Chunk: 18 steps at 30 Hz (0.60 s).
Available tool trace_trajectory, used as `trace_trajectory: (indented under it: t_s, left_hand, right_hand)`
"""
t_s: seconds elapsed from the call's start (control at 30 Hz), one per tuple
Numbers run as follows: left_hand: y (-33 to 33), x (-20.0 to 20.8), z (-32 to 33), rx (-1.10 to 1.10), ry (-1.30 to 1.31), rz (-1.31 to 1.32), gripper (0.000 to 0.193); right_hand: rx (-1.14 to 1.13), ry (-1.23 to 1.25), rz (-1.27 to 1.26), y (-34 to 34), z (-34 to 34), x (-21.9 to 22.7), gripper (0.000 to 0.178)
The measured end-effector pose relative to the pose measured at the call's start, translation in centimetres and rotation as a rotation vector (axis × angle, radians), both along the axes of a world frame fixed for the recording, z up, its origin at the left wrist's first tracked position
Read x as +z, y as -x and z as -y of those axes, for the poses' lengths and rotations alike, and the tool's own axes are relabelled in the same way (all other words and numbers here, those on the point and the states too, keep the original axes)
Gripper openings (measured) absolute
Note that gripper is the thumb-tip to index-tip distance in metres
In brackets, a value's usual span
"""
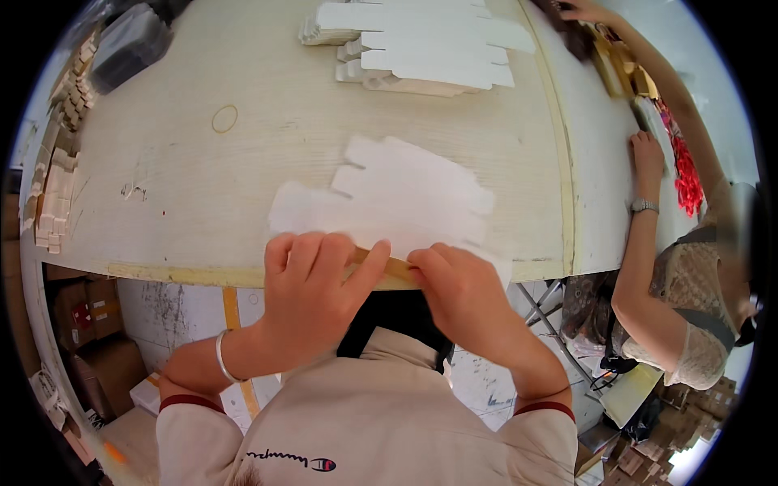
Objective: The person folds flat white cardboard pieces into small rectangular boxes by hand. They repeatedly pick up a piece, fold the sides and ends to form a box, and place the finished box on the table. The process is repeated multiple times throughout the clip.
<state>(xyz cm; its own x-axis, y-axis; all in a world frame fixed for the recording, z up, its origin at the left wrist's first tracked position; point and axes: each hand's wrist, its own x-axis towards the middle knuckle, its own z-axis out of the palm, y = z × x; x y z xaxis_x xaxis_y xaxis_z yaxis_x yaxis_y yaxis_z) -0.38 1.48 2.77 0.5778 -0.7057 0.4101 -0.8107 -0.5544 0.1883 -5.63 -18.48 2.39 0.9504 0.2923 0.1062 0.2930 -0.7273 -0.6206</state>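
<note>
A flat white cardboard box blank, slightly blurred, lies at the near edge of the table. My left hand is closed on its near edge, with the index finger stretched along it. My right hand pinches the same edge a little to the right. Between the two hands a narrow brownish strip shows along the blank's edge. My thumbs are mostly hidden. Farther back rests a stack of flat white box blanks with notched flaps.
A rubber band lies on the table. Stacked folded pieces line the left edge, near a dark grey bundle. At the right, a co-worker's hand rests near red items. Cardboard boxes stand below left.
</note>
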Motion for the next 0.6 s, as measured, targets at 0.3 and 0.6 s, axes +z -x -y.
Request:
trace_trajectory:
  t_s: [0.3,0.6]
  left_hand:
    - [-3.1,0.5,-1.1,-0.007,0.015,-0.44,0.025]
    - [-7.3,0.6,0.8,-0.244,-0.195,-0.248,0.02]
  right_hand:
    - [0.067,-0.384,0.02,1.5,-1.8,-0.1,0.042]
    - [0.141,0.033,0.514,1.1,0.3,-2.0,0.016]
